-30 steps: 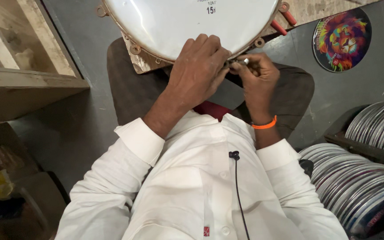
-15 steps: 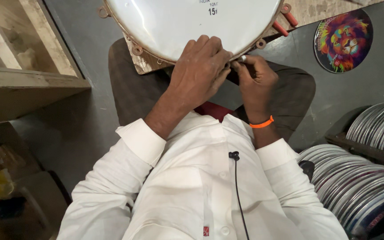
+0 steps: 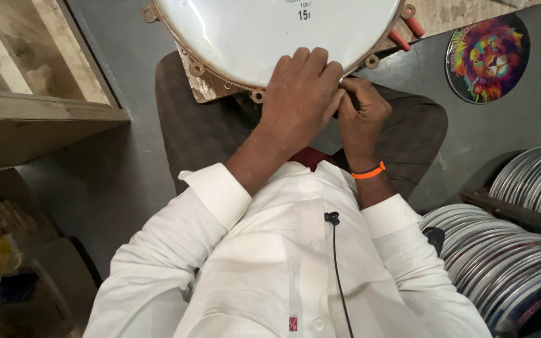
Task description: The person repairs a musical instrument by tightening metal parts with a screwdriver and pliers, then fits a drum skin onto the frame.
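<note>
— Where was the drum head [image 3: 245, 37] sitting?

— At the top of the view, resting over the seated person's knees, its white skin facing up inside a metal hoop [image 3: 220, 80] ringed with small round lugs. A worn wooden board [image 3: 203, 87] showed beneath its near edge.

— And the hands?

— Both were at the near rim. The left hand [image 3: 298, 94] lay flat across the hoop, fingers spread onto the white skin, pressing rather than closing on anything. The right hand [image 3: 361, 112] was just beside it, touching it, curled into a clenched grip at the rim; whatever it pinched was hidden, so I could not tell what it held. An orange band [image 3: 369, 171] circled that wrist.

— What lay around them?

— A red-handled tool [image 3: 408, 34] poked out past the drum's right edge. Farther right, on the grey floor, lay a round disc printed with a colourful lion [image 3: 487, 57]. Stacks of shiny round hoops [image 3: 508, 256] stood at the lower right, and a wooden shelf [image 3: 39, 106] stood on the left.
</note>
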